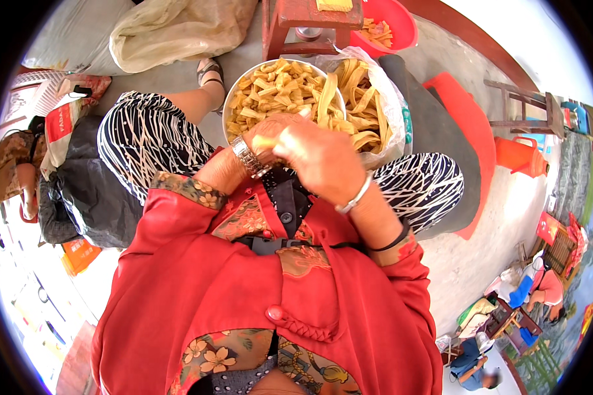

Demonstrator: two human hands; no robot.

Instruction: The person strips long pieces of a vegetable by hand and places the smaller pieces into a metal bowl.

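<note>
A metal bowl (230,99) heaped with short yellow strips (270,92) sits between my knees. Beside it a clear plastic bag (392,105) holds long flat yellow strips (359,108). My left hand (267,141), with a metal watch on the wrist, and my right hand (319,161), with a silver bangle, are pressed together just below the bowl's near rim. Both hands are closed around a small yellow piece (265,141) that shows between the fingers. My red sleeves fill the lower middle of the view.
A red plastic basin (402,26) with more yellow pieces stands behind a red wooden stool (303,26). A pale sack (178,29) lies at the upper left, a black bag (89,197) at the left, an orange jug (520,155) at the right. People sit at the far lower right.
</note>
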